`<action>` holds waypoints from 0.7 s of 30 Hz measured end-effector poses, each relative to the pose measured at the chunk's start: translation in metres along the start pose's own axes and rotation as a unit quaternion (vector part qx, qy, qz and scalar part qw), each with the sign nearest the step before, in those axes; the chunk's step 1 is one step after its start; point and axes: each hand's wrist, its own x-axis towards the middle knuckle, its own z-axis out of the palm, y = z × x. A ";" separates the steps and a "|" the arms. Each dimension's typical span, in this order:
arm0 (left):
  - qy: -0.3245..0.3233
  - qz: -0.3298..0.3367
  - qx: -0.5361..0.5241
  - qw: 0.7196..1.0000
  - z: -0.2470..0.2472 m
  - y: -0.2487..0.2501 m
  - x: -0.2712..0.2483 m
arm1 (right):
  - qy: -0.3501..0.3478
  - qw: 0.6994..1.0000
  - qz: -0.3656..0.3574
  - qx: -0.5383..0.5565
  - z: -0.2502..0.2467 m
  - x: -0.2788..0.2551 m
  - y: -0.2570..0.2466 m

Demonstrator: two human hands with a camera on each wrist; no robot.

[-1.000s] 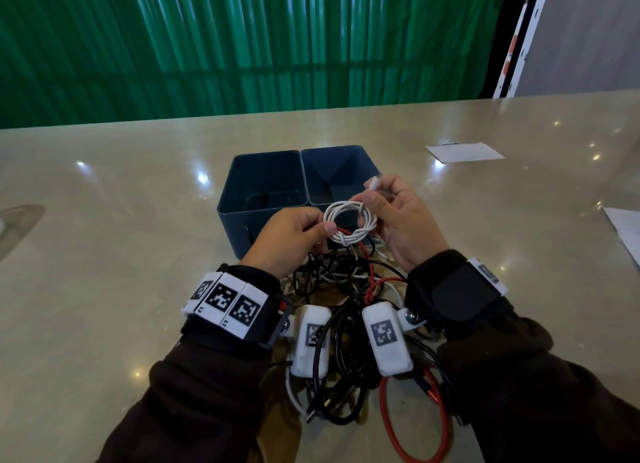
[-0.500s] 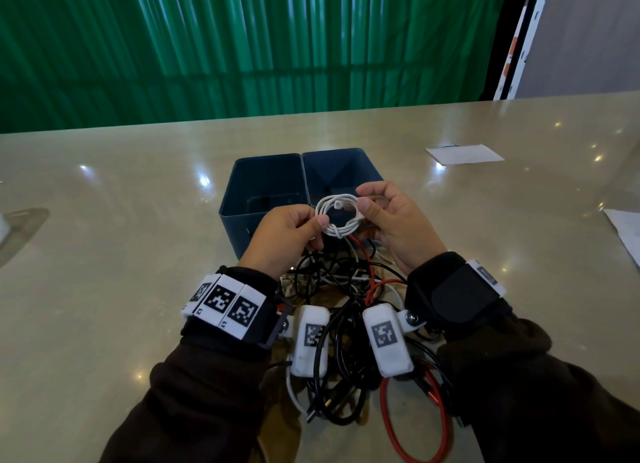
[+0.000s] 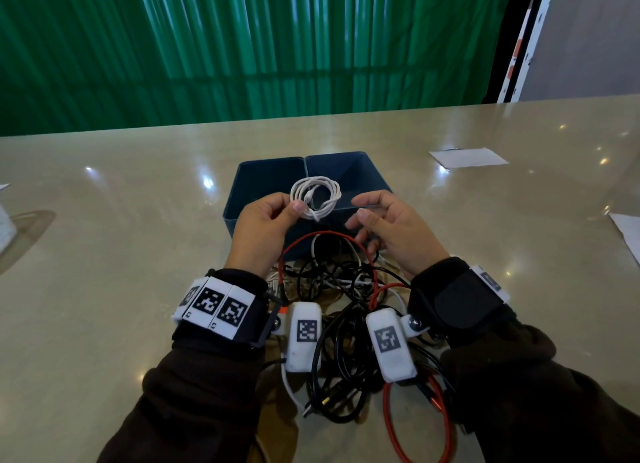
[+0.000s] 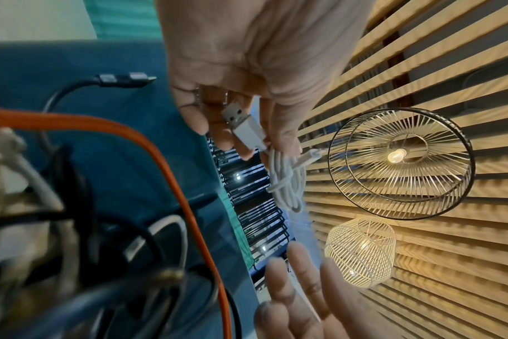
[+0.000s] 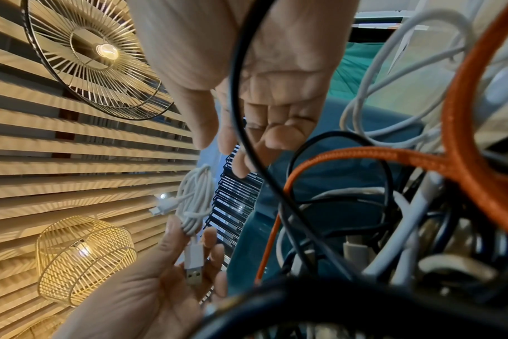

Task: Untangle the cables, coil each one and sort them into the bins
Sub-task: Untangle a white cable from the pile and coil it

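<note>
Coil: white cable (image 3: 315, 196), wound into a small loop, hangs above the two blue bins (image 3: 367, 172), roughly over the wall between them.
Left hand (image 3: 263, 230): pinches the coil at its lower edge, thumb and fingers curled round the strands and the USB plug (image 4: 241, 123).
Right hand (image 3: 394, 227): let go, fingers relaxed, just beside the coil and not touching it.
Pile: black, white and red cables (image 3: 339, 289) lie knotted on the tabletop (image 3: 104, 289) between the wrists.
Risk, coil: one pinch point likely won't keep the loops together; they may spring apart when dropped.
Risk, bin: held over the divider, it could land astride both.
Risk, snag: wrists sit over the tangle and could drag it.
</note>
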 end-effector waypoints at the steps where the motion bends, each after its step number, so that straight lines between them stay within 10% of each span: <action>1: 0.008 0.007 0.011 1.000 -0.004 0.000 0.002 | -0.004 1.000 -0.005 -0.014 0.000 0.000 0.000; 16: 0.161 0.073 -0.015 0.984 -0.071 0.077 0.058 | -0.093 0.990 0.021 -0.100 -0.002 -0.001 0.003; 21: 0.082 0.043 0.118 0.989 -0.082 0.094 0.101 | -0.098 0.990 0.022 -0.098 -0.001 -0.001 0.004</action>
